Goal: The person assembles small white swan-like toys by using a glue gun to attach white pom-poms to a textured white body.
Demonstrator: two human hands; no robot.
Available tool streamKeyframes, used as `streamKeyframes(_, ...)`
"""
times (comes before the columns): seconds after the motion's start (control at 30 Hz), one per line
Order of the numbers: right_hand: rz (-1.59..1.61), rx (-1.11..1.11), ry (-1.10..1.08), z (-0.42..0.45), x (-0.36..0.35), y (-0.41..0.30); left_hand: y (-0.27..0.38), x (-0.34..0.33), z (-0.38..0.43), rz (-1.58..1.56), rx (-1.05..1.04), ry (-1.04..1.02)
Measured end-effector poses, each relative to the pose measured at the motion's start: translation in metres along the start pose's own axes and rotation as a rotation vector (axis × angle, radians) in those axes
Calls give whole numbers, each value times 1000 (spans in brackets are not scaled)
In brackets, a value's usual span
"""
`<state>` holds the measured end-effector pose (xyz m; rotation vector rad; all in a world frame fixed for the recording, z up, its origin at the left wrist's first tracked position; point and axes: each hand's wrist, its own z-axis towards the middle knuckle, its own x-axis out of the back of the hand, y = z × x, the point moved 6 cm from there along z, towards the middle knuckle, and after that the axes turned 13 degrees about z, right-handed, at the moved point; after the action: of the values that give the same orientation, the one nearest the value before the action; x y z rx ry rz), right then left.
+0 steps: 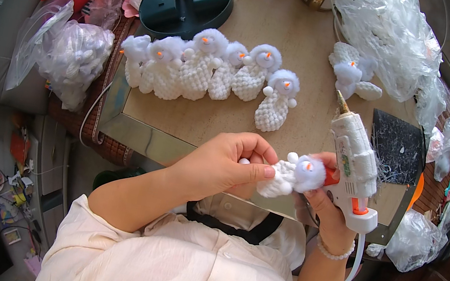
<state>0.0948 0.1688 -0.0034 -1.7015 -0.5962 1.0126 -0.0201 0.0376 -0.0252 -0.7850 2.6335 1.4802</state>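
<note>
A small crocheted snowman doll (277, 180) with a fluffy white head (310, 173) and orange nose is held sideways above the table's front edge. My left hand (225, 163) pinches its knitted body between thumb and fingers. One small white ball (244, 161) shows by the curled fingers of that hand. My right hand (327, 212) grips a white hot glue gun (355, 156) with a red trigger, its brass nozzle (342, 101) pointing away from me. The right thumb and fingertips also lie close about the doll's head; whether they press on it is hard to tell.
Several similar snowman dolls (201, 68) lie in a row on the table (228, 123). More white pieces (350, 72) lie at the right, near a plastic bag (387, 38) and a dark mat (398, 146) with glue strands. A fan base (186, 2) stands at the back left.
</note>
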Motion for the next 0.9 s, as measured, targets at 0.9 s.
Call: streamKeyframes(0.9,-643,331,339,53,23,-38,2,8,-13,-282,-160,81)
